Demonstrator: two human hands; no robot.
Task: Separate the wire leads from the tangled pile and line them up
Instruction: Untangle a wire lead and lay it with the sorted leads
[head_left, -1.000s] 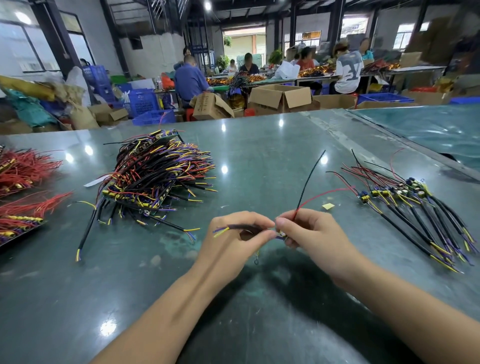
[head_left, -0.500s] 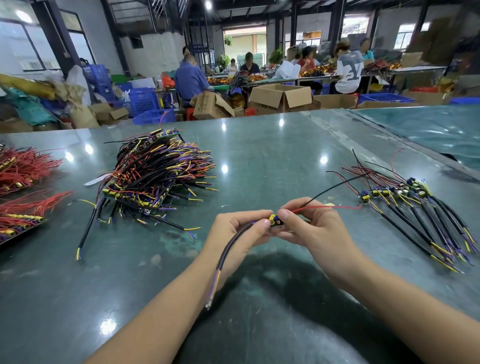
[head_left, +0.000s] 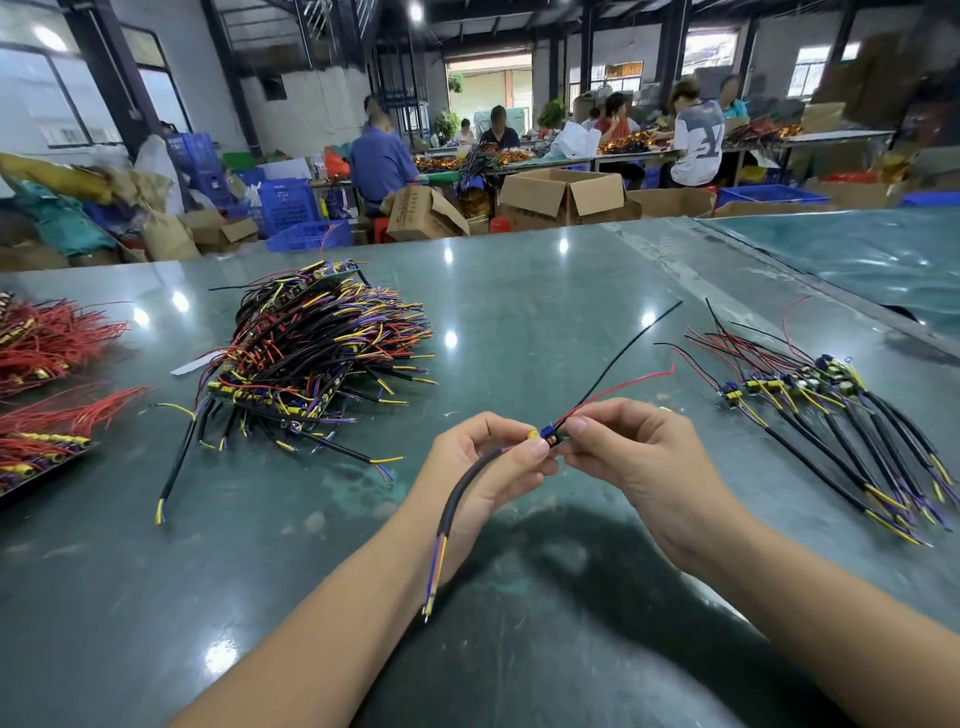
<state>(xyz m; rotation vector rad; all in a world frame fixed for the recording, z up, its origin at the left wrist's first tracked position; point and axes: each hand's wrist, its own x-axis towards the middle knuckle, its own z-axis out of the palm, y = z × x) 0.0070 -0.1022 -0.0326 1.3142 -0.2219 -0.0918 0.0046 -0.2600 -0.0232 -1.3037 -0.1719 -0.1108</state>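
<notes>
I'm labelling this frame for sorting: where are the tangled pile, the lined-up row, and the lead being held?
tangled pile (head_left: 317, 358), head view, middle of the heap.
lined-up row (head_left: 831, 415), head view, black sheaths mid-row.
held lead (head_left: 457, 499), head view, black sheath below the left hand.

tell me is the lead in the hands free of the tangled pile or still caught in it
Free. The wire lead is pinched between the left hand and right hand, held clear of the tangled pile; no strand links them.
</notes>
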